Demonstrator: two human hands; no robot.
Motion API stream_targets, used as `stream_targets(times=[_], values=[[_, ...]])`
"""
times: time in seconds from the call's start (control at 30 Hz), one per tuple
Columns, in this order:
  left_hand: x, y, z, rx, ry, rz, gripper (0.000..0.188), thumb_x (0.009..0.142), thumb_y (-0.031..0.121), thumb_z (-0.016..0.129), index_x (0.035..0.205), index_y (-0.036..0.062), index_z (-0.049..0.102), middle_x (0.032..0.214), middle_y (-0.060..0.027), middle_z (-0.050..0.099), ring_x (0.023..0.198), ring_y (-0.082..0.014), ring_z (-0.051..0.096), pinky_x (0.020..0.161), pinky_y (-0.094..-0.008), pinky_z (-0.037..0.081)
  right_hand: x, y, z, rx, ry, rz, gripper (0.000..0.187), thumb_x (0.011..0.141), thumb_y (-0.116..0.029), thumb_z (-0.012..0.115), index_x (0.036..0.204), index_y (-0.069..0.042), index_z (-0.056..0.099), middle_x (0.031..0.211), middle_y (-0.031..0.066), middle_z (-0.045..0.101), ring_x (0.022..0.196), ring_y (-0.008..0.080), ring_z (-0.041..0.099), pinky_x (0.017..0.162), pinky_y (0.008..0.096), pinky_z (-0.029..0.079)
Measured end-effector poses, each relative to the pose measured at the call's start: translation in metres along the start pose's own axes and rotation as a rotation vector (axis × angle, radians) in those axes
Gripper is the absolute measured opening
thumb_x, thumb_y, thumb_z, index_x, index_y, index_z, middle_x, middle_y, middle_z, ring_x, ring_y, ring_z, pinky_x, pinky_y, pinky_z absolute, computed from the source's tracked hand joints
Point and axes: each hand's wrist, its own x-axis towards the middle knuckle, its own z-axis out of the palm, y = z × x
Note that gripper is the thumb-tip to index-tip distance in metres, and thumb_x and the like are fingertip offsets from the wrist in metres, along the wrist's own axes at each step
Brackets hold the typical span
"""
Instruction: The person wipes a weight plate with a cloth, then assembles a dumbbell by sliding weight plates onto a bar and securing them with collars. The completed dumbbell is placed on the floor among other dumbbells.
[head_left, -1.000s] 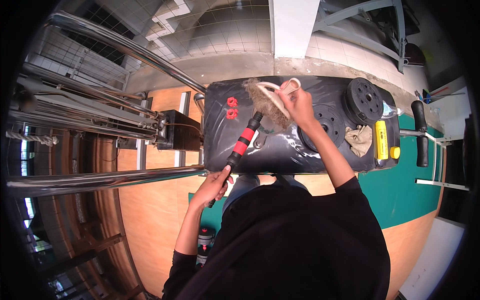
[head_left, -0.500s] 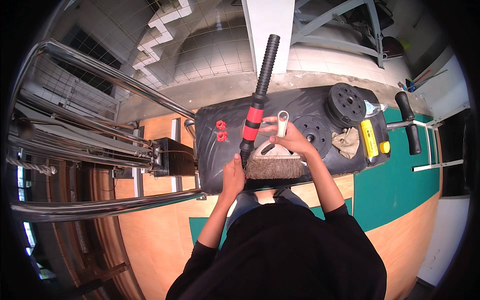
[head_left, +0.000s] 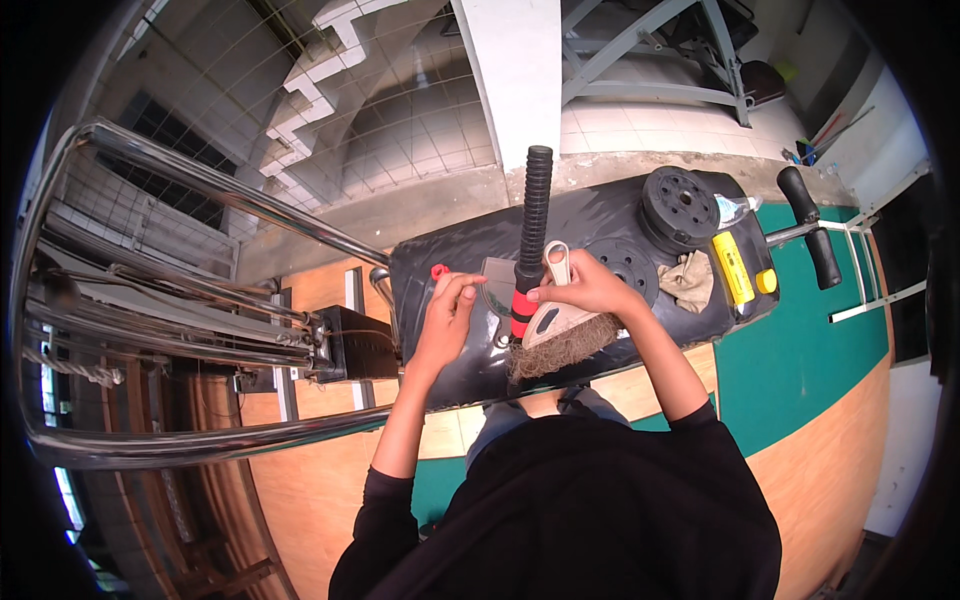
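Note:
My right hand (head_left: 595, 287) is closed on a pale hand brush (head_left: 570, 322) with brownish bristles, its looped handle pointing up. The brush lies against a dumbbell bar (head_left: 535, 210) with black ribbed ends and a red-and-black middle, standing near upright over the bench; my right thumb reaches to the bar. My left hand (head_left: 448, 318) is apart from the bar, holding nothing, fingers loosely stretched. Beyond its fingertips shows a red star-shaped collar nut (head_left: 438, 271). A flat greyish piece (head_left: 497, 272), possibly a dustpan, is partly hidden behind the bar.
On the black padded bench (head_left: 430, 240) lie stacked black weight plates (head_left: 680, 208), another plate (head_left: 625, 265), a beige cloth (head_left: 687, 282), a yellow bottle (head_left: 733, 268) and a clear bottle (head_left: 737, 210). Chrome machine rails (head_left: 230, 437) stand at the left; black padded rollers (head_left: 810, 225) are at the right.
My left hand has let go of the bar's lower end and moved left, over one red nut. The bar now stands lower in view, and the brush has tilted against its red middle.

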Motion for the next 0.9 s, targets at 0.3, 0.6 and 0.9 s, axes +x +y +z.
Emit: stream_targets(times=[0.3, 0.6, 0.9], values=[[0.054, 0.097, -0.021, -0.154, 0.154, -0.147, 0.021, 0.086, 0.013, 0.062, 0.071, -0.0018, 0.059, 0.052, -0.0030, 0.053, 0.041, -0.0084, 0.050, 0.039, -0.0241, 0.037, -0.001, -0.038, 0.001, -0.554, -0.002, -0.083, 0.034, 0.076, -0.037, 0.071, 0.078, -0.004, 0.065, 0.063, 0.0120, 0.062, 0.061, 0.0263, 0.061, 0.059, 0.0355, 0.044], [0.006, 0.018, -0.079, -0.454, 0.714, -0.290, 0.021, 0.091, 0.015, 0.043, 0.086, -0.0038, 0.049, 0.069, -0.0165, 0.059, 0.043, -0.0231, 0.059, 0.038, -0.0282, 0.051, -0.035, -0.016, -0.080, 0.091, 0.205, 0.073, 0.017, 0.081, -0.005, 0.069, 0.095, 0.002, 0.065, 0.081, 0.0051, 0.067, 0.067, 0.0049, 0.060, 0.057, 0.0177, 0.051], [-0.024, -0.008, -0.085, -0.605, 0.968, -0.377, 0.024, 0.088, 0.021, 0.044, 0.086, -0.0028, 0.046, 0.061, -0.0120, 0.054, 0.038, -0.0222, 0.055, 0.035, -0.0281, 0.047, 0.066, 0.067, 0.035, 0.426, 0.592, -0.247, 0.011, 0.080, 0.002, 0.066, 0.088, 0.002, 0.059, 0.081, 0.0071, 0.066, 0.071, 0.0111, 0.064, 0.061, 0.0234, 0.051]])
